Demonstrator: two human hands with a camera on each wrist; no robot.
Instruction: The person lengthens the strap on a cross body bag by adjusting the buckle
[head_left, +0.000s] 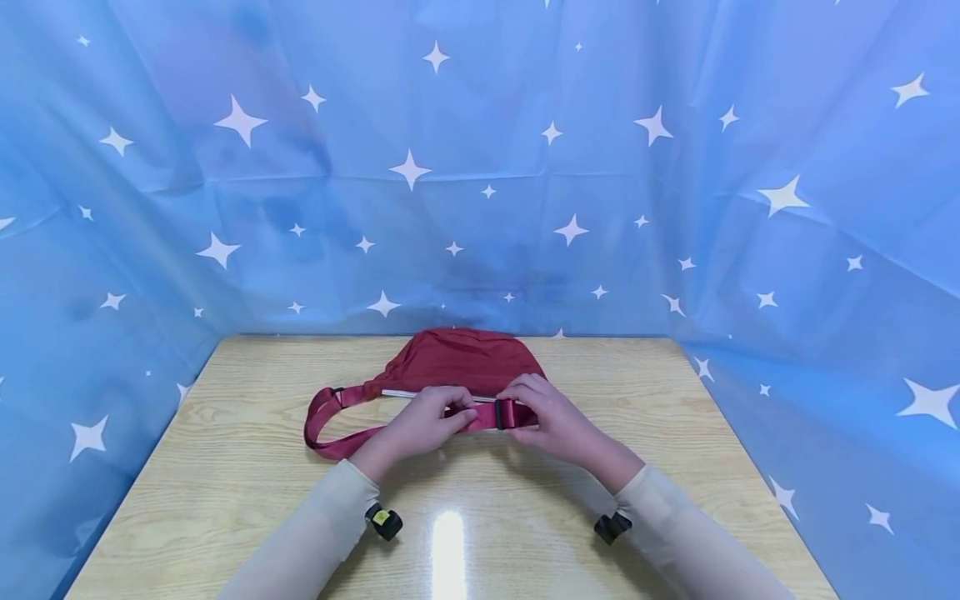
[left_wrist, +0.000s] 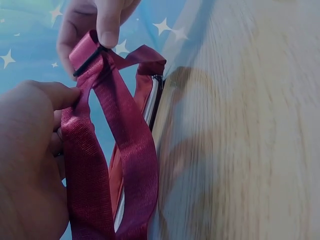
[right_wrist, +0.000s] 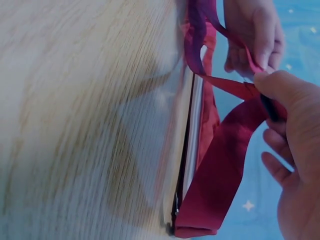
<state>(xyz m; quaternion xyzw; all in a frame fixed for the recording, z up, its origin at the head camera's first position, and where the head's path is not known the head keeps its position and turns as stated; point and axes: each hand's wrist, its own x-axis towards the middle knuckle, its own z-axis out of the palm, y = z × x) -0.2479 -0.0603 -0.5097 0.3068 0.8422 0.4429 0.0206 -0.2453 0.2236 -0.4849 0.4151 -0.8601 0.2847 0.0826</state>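
Dark red bag point(head_left: 465, 360), crimson strap point(left_wrist: 140, 167), white-starred blue backdrop point(head_left: 495, 100)

Counting hands first: one left hand point(head_left: 423, 421), one right hand point(head_left: 555, 421), making two in all! Over to the bags, and tallying one, the red bag point(head_left: 465, 358). Adding one red strap point(head_left: 345, 447), and on it, spotting two black fittings point(head_left: 500, 414), one by the right hand and one near the bag's left end. Now to the arms: scoring two pale sleeves point(head_left: 307, 542), then two black wrist devices point(head_left: 612, 527), one per wrist, with one yellow patch point(head_left: 381, 517) between the pair. Underneath, marking down one wooden table point(head_left: 225, 500). And the white stars point(head_left: 410, 170)? Running past thirty in the head view, too many for an exact figure!
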